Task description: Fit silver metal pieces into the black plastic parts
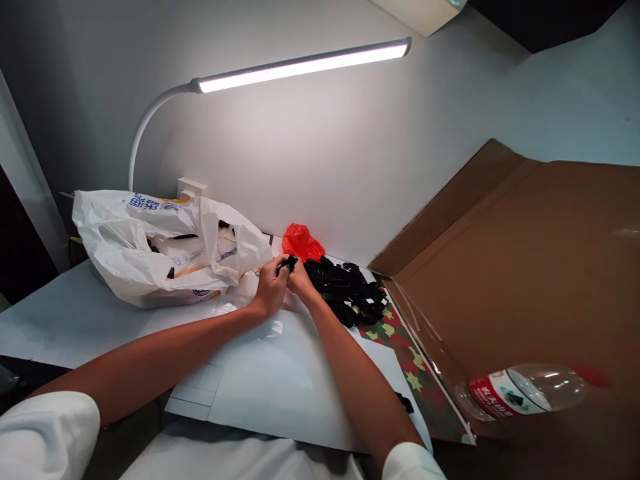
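Observation:
My left hand (271, 288) is closed around a small black piece (289, 264), whose exact kind I cannot make out. Close against it, my right hand (299, 279) has its fingers pressed on the same piece, partly hidden behind the left. Both hands are raised a little over the white sheet (280, 387) on the table. Just right of them lies a heap of small black pieces (345, 287), some with white patches. A crumpled red plastic bag (302, 243) sits behind the heap.
A white plastic bag (120, 267) with things inside stands at the left. Above hangs a lit desk lamp (305, 65). At the right are a large cardboard box (550, 267), a plastic bottle (520, 392) lying on its side, and a camouflage-patterned sheet (415, 373).

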Demonstrator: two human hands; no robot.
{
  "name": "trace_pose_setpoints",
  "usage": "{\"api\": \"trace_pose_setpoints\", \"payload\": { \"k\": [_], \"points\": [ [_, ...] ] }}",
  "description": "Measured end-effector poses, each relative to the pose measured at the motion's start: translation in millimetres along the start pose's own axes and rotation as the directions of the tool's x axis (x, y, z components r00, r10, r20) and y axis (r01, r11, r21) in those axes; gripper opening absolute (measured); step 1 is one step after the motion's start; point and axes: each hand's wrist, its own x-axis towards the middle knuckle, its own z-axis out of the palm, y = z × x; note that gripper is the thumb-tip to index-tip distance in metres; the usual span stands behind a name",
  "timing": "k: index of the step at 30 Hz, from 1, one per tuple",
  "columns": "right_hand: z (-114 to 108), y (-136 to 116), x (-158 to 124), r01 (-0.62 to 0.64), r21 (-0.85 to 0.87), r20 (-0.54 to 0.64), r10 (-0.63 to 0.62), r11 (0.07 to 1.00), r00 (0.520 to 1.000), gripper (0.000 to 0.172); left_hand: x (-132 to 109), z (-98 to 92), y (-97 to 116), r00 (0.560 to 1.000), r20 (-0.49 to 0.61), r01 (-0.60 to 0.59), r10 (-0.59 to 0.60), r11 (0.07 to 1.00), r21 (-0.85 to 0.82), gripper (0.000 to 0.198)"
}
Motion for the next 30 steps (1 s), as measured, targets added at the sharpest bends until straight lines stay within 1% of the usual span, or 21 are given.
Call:
{"api": "trace_pose_setpoints", "payload": {
  "k": [2, 4, 7, 9, 11, 14, 19, 21, 24, 30],
  "points": [
    [-17, -6, -1, -0.017, 0.044, -0.047, 0.019, 0.999, 0.999, 0.025, 1, -0.2, -2, 1.0, 0.004, 0.026, -0.026, 1.0, 0.0, 0.015],
    [-35, -11, -8, -0.033, 0.09, -0.104, 0.043, 0.995, 0.994, 0.028, 2, 0.2, -4, 0.995, 0.029, 0.092, -0.093, 0.996, 0.015, 0.016],
    [-58, -19, -27, -0.034, 0.125, -0.193, 0.058, 0.992, 0.979, 0.031, 3, 1.3, -8, 0.971, 0.102, 0.209, -0.215, 0.976, 0.069, 0.019],
    [-66, -25, -41, -0.011, 0.133, -0.249, 0.044, 0.991, 0.968, 0.03, 4, 2.0, -9, 0.962, 0.128, 0.23, -0.242, 0.967, 0.106, 0.02],
    [-68, -29, -53, 0.038, 0.147, -0.28, 0.005, 0.988, 0.96, 0.027, 4, 2.3, -10, 0.964, 0.127, 0.214, -0.232, 0.967, 0.14, 0.02],
    [-64, -32, -63, 0.105, 0.165, -0.291, -0.054, 0.981, 0.955, 0.022, 4, 2.2, -9, 0.968, 0.123, 0.192, -0.219, 0.961, 0.199, 0.02],
    [-58, -29, -66, 0.139, 0.175, -0.362, -0.067, 0.975, 0.93, 0.024, 4, 1.9, -6, 0.967, 0.126, 0.178, -0.222, 0.94, 0.29, 0.018],
    [-59, -29, -67, 0.151, 0.146, -0.376, -0.087, 0.978, 0.923, 0.024, 4, 2.3, -5, 0.966, 0.136, 0.169, -0.218, 0.937, 0.305, 0.018],
    [-61, -30, -67, 0.157, 0.103, -0.38, -0.107, 0.982, 0.919, 0.024, 6, 3.6, -4, 0.965, 0.142, 0.169, -0.221, 0.937, 0.305, 0.018],
    [-64, -31, -56, 0.189, 0.197, -0.322, -0.119, 0.962, 0.939, 0.025, 10, 5.2, -4, 0.962, 0.102, 0.209, -0.253, 0.924, 0.321, 0.019]
  ]
}}
